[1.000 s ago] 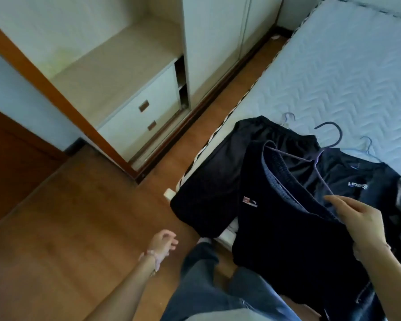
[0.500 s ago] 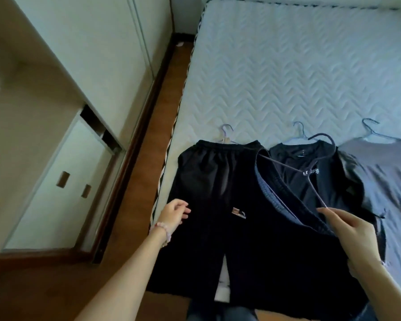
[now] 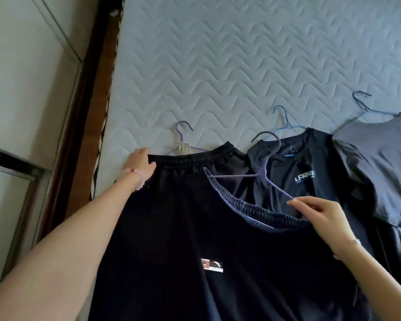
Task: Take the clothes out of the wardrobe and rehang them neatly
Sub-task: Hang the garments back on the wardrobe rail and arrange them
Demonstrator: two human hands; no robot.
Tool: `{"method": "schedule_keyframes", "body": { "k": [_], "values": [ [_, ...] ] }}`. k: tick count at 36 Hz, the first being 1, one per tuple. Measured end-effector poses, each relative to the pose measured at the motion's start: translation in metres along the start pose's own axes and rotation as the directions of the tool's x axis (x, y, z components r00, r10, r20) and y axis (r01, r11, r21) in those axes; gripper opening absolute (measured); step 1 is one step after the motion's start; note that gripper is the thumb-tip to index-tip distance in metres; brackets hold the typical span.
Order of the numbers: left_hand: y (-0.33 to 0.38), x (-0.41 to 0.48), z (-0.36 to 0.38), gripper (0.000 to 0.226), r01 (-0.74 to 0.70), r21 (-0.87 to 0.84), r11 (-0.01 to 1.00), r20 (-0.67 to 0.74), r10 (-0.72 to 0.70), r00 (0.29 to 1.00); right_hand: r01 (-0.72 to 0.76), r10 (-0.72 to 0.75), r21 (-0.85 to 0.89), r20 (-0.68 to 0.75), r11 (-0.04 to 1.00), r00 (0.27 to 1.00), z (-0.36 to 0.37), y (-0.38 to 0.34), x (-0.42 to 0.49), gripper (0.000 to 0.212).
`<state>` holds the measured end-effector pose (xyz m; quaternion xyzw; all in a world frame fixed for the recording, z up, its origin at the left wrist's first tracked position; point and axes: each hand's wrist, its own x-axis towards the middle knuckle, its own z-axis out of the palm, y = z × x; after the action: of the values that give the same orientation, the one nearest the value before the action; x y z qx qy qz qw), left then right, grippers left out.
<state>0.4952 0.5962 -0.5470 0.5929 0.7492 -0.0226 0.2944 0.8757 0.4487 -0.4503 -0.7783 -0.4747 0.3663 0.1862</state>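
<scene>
Four garments are laid side by side on the bed (image 3: 218,66) with their hooks pointing away from the person, presumably so that each can be flattened before it is returned to the wardrobe (image 3: 21,66) at the left edge. The navy trousers (image 3: 218,251) lie nearest, spread over the lower part of the black trousers (image 3: 190,158), and their waistband is carried on the purple hanger (image 3: 265,167). The end of that hanger's arm is pinched by the right hand (image 3: 322,214), its fingers (image 3: 310,205) curled round the thin wire with the waistband just beneath them. This grip at the tip seems chosen so that the hanger can be steered within the waistband without the cloth being bunched. The left hand (image 3: 140,164) is laid on the left corner of the black trousers' waistband, seemingly to hold that garment flat. Whether its fingers are closed on the cloth or only pressed against it cannot be told. The black trousers are borne by a lilac hanger (image 3: 183,140) with pale clips. To the right a black T-shirt (image 3: 306,172) is seen on a blue hanger (image 3: 285,121), its collar crossed by the purple hanger's hook, and a grey T-shirt (image 3: 380,158) lies beyond. The rehanging is judged to be under way, with all four garments on the bed.
</scene>
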Motion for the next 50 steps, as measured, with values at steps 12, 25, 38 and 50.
{"method": "schedule_keyframes", "body": {
  "k": [12,25,38,50],
  "values": [
    [-0.01,0.04,0.023,0.039,0.079,0.101,0.992,0.129,-0.092,0.987,-0.02,0.017,0.083,0.041,0.996,0.999,0.005,0.025,0.023,0.026],
    [0.003,-0.029,0.006,0.02,-0.041,-0.131,0.991,0.158,0.062,0.986,0.005,-0.008,0.065,0.037,0.998,0.999,0.003,0.019,-0.011,0.009],
    [0.031,-0.18,-0.1,0.022,-0.2,-0.237,0.951,-0.163,0.164,0.973,0.15,-0.145,0.095,-0.051,0.984,0.988,-0.079,-0.04,-0.11,0.01],
    [0.023,-0.343,-0.247,0.021,-0.295,-0.264,0.918,-0.484,0.138,0.864,0.371,-0.36,0.101,-0.111,0.923,0.926,-0.19,-0.128,-0.212,0.016]
  ]
}}
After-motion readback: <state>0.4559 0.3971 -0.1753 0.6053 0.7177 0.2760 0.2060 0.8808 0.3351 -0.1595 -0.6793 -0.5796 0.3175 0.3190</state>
